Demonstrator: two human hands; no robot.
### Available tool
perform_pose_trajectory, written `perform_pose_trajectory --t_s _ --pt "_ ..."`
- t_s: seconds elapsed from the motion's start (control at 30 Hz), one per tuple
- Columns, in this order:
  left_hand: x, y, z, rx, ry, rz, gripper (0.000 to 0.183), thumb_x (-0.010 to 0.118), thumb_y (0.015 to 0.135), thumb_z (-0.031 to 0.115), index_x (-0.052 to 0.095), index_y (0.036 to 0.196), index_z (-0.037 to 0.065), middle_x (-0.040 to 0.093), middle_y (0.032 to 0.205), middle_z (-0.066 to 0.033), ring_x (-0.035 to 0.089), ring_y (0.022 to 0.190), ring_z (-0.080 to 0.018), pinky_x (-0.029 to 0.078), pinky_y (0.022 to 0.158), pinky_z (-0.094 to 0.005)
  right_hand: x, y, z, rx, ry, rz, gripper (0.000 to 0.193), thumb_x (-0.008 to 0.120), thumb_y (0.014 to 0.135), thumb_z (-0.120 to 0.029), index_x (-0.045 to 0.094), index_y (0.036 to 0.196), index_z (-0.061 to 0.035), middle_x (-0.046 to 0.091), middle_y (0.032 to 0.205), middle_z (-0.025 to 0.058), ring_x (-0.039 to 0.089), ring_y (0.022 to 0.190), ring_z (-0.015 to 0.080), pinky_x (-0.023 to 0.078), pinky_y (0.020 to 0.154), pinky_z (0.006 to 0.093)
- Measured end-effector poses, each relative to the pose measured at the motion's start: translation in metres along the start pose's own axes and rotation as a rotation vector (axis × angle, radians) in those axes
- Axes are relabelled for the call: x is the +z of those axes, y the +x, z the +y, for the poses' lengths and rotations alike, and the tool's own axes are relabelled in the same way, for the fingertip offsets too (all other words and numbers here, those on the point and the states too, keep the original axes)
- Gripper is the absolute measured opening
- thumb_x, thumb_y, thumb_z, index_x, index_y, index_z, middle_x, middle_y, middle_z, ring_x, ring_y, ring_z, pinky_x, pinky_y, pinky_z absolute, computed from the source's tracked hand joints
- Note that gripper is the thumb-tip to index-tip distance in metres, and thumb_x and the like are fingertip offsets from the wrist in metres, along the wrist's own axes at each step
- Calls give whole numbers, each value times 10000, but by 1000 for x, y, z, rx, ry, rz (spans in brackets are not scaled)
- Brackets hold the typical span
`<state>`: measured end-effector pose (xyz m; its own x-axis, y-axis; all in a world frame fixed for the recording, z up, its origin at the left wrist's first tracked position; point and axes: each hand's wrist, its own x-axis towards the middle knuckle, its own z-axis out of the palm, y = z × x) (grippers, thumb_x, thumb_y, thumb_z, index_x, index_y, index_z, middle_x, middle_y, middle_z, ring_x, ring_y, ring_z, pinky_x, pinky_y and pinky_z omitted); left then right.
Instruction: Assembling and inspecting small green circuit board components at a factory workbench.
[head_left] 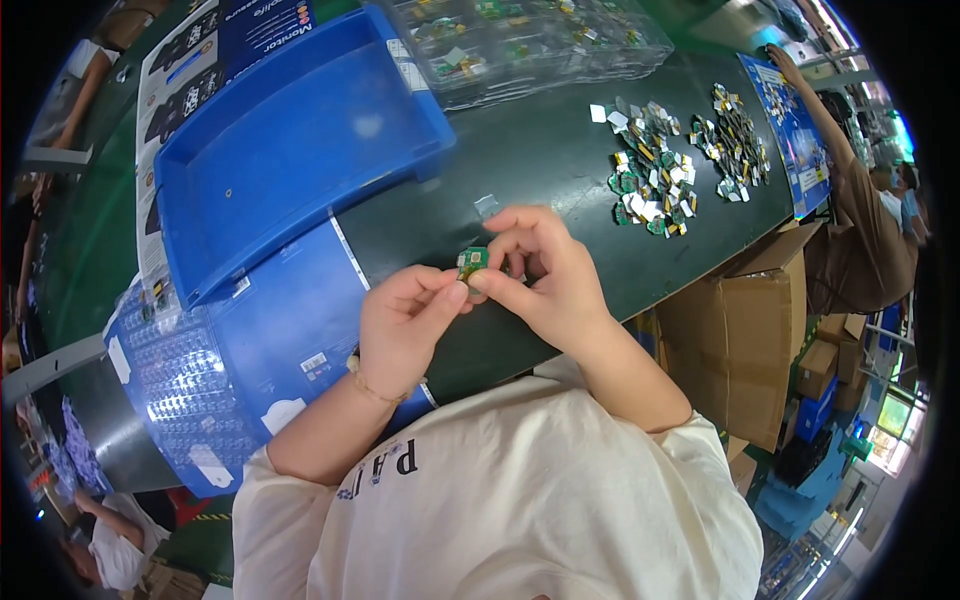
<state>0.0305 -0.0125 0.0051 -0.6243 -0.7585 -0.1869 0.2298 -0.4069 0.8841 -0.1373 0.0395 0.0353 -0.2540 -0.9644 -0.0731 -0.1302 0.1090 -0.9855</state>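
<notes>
A small green circuit board (474, 258) is pinched between both my hands over the dark green table. My left hand (408, 308) closes thumb and fingertips on its lower left edge. My right hand (545, 275) grips its right side between thumb and curled fingers. Just beyond the fingers, a small clear piece (486, 206) lies on the table. Farther right are a loose pile of green boards with white and yellow parts (655, 180) and another pile of similar boards (735, 145).
A blue plastic tray (300, 150) stands at the left, with stacked clear blister trays (540, 50) behind. Another clear blister tray (185, 375) lies on blue sheeting (280, 320). An open cardboard box (735, 340) stands off the table's right edge. A person in brown (860, 220) sits at far right.
</notes>
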Motion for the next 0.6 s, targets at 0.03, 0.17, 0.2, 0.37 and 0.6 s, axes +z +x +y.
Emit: perform_pose_trajectory --t_s 0.03,0.17,0.2,0.37,0.6 --pt "0 1 2 -92 -19 -4 117 559 898 46 594 999 -2 641 1006 -96 632 891 -153 518 761 -248 1 0 1 -107 -127 47 247 722 730 -19 579 928 -55 589 760 15 490 612 79 403 556 198" --pt "-1 6 2 -250 -209 26 159 547 913 86 594 1037 -1 639 1019 -105 637 907 -177 524 761 -261 -3 6 14 -583 -514 134 188 739 674 -45 626 819 -85 639 800 34 583 637 157 441 596 244" --pt "-3 6 -3 -222 -302 5 175 555 908 84 591 1055 -4 639 1024 -109 636 916 -183 523 768 -264 -3 6 13 -584 -514 133 188 739 674 -45 626 819 -85 639 800 34 583 637 157 441 596 244" --pt "-1 7 -2 -168 -306 29 228 574 895 86 581 1098 -18 637 1036 -115 629 918 -175 514 793 -267 -3 7 9 -618 -549 187 166 736 656 -120 625 780 -118 622 775 6 582 676 197 446 597 298" --pt "-2 6 1 -95 -140 13 190 598 873 54 621 1040 -34 659 986 -115 624 900 -157 498 815 -257 -2 5 12 -614 -570 246 168 737 650 -119 623 773 -116 617 786 10 579 680 198 442 587 301"
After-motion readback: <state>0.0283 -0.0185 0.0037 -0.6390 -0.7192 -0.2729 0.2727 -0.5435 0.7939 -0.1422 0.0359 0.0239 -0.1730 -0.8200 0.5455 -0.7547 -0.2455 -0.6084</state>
